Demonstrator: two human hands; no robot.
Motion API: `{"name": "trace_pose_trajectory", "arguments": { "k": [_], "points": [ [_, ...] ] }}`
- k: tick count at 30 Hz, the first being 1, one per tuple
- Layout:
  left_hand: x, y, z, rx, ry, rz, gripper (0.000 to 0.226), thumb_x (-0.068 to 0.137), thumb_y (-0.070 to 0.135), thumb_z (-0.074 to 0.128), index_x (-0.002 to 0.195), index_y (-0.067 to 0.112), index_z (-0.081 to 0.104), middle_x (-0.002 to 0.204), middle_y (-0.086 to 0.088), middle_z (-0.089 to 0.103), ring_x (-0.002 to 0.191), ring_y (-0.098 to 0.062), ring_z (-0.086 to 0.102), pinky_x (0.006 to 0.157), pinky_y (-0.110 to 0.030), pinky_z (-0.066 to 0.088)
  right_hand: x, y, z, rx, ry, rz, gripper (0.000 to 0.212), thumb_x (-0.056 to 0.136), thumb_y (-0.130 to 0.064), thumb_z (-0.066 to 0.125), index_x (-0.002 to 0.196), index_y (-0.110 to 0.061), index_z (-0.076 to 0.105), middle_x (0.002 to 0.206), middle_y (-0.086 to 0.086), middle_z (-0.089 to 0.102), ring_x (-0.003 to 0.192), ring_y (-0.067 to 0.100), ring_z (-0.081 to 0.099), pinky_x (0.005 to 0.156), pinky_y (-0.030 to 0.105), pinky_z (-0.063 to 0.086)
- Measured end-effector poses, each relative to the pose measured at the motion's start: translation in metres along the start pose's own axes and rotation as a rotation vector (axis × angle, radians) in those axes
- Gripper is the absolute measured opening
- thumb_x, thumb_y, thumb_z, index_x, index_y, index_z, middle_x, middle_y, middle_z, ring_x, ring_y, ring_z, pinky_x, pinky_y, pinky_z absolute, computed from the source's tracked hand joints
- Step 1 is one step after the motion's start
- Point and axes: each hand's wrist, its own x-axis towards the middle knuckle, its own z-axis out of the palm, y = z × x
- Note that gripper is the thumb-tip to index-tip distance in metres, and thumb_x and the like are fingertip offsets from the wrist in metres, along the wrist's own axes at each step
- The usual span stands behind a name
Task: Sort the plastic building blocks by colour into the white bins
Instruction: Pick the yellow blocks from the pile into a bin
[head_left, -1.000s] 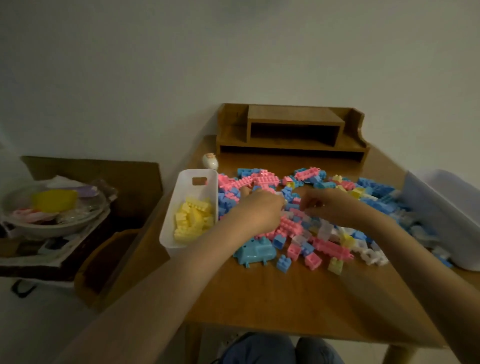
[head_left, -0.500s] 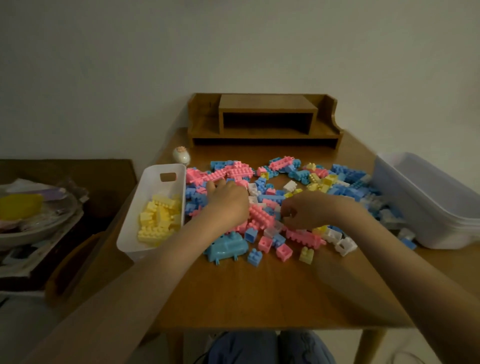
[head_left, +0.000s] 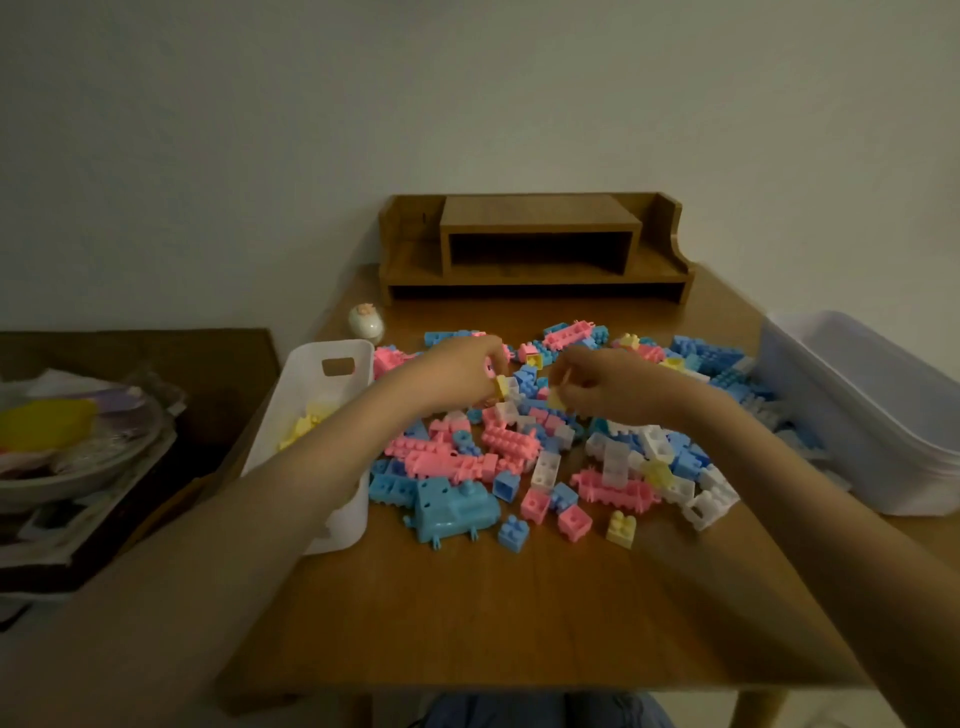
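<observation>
A heap of pink, blue, white and yellow blocks (head_left: 519, 447) covers the middle of the wooden table (head_left: 519, 613). My left hand (head_left: 457, 376) hovers over the far part of the heap, fingers closed on a small yellow block (head_left: 501, 386). My right hand (head_left: 602, 384) is beside it, pinching another yellow block (head_left: 556, 399). A narrow white bin (head_left: 332, 358) at the left holds yellow blocks (head_left: 304, 423); my left forearm crosses over it. A larger white bin (head_left: 872, 415) stands at the right edge.
A wooden desk shelf (head_left: 535, 249) stands at the back of the table against the wall. A small egg-shaped white toy (head_left: 365, 322) sits behind the narrow bin. A big blue vehicle piece (head_left: 452, 509) lies at the heap's front. Left of the table, a bowl (head_left: 78, 447) rests on cluttered items.
Both hands have moved farther back over the heap and closer together. Each now pinches a yellow block. The view has shifted left and down, bringing the right bin fully into sight.
</observation>
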Motion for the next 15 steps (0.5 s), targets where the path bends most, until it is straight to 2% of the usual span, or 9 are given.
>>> {"name": "trace_pose_trajectory", "arguments": {
  "k": [2, 4, 7, 9, 10, 12, 13, 15],
  "points": [
    [0.004, 0.003, -0.003, -0.006, -0.025, 0.012, 0.032, 0.091, 0.001, 0.046, 0.107, 0.024, 0.061, 0.115, -0.002, 0.057, 0.077, -0.019, 0.059, 0.058, -0.025, 0.042, 0.006, 0.001, 0.0, 0.142, -0.001, 0.003, 0.021, 0.097, -0.024, 0.041, 0.114, -0.029, 0.052, 0.1, -0.004, 0.06, 0.088, 0.009, 0.057, 0.077, 0.026, 0.047],
    [0.01, 0.01, -0.003, 0.089, -0.05, 0.006, 0.036, 0.091, -0.003, 0.044, 0.11, 0.02, 0.064, 0.131, -0.001, 0.051, 0.085, -0.016, 0.058, 0.061, -0.024, 0.045, 0.017, 0.005, 0.001, 0.368, -0.001, 0.026, 0.024, 0.098, -0.018, 0.037, 0.11, -0.022, 0.058, 0.096, 0.002, 0.059, 0.082, 0.013, 0.055, 0.071, 0.024, 0.047],
    [0.025, 0.019, 0.001, 0.082, -0.047, -0.03, 0.029, 0.094, 0.001, 0.043, 0.115, 0.011, 0.06, 0.121, -0.007, 0.057, 0.098, -0.02, 0.064, 0.072, -0.029, 0.05, 0.035, 0.012, 0.001, 0.848, 0.05, 0.16, 0.018, 0.094, -0.016, 0.04, 0.096, -0.006, 0.055, 0.085, 0.012, 0.053, 0.072, 0.02, 0.051, 0.06, 0.026, 0.043],
    [0.033, 0.02, 0.003, 0.072, -0.059, -0.067, 0.026, 0.094, 0.002, 0.044, 0.116, 0.004, 0.058, 0.116, -0.012, 0.062, 0.1, -0.024, 0.065, 0.079, -0.033, 0.052, 0.047, 0.016, 0.001, 0.984, 0.112, 0.237, 0.014, 0.093, -0.018, 0.042, 0.088, -0.007, 0.049, 0.075, 0.009, 0.046, 0.061, 0.017, 0.044, 0.054, 0.026, 0.036],
    [0.037, 0.018, 0.004, 0.06, -0.063, -0.074, 0.025, 0.094, 0.001, 0.044, 0.115, 0.004, 0.058, 0.113, -0.013, 0.063, 0.099, -0.024, 0.065, 0.081, -0.035, 0.053, 0.053, 0.018, 0.002, 0.944, 0.135, 0.248, 0.015, 0.095, -0.02, 0.042, 0.088, -0.008, 0.047, 0.072, 0.008, 0.045, 0.059, 0.016, 0.043, 0.054, 0.026, 0.036],
    [0.042, 0.016, 0.006, 0.008, -0.08, -0.083, 0.025, 0.092, 0.0, 0.046, 0.111, 0.01, 0.059, 0.108, -0.011, 0.064, 0.095, -0.024, 0.066, 0.078, -0.035, 0.055, 0.067, 0.018, 0.008, 0.716, 0.178, 0.213, 0.013, 0.098, -0.018, 0.04, 0.096, -0.008, 0.047, 0.077, 0.008, 0.05, 0.064, 0.018, 0.049, 0.058, 0.028, 0.042],
    [0.044, 0.016, 0.007, 0.01, -0.104, -0.088, 0.025, 0.092, 0.001, 0.049, 0.111, 0.012, 0.06, 0.106, -0.01, 0.064, 0.094, -0.024, 0.066, 0.077, -0.035, 0.055, 0.073, 0.018, 0.011, 0.548, 0.206, 0.187, 0.011, 0.098, -0.014, 0.039, 0.102, -0.008, 0.047, 0.085, 0.01, 0.055, 0.07, 0.022, 0.054, 0.063, 0.032, 0.047],
    [0.047, 0.015, 0.014, 0.056, -0.15, -0.1, 0.024, 0.092, 0.005, 0.05, 0.112, 0.01, 0.063, 0.102, -0.009, 0.064, 0.088, -0.023, 0.063, 0.074, -0.031, 0.052, 0.084, 0.02, 0.02, 0.151, 0.202, 0.134, 0.026, 0.094, -0.003, 0.039, 0.117, -0.012, 0.046, 0.111, 0.015, 0.056, 0.089, 0.031, 0.058, 0.071, 0.041, 0.052]
  ]
}}
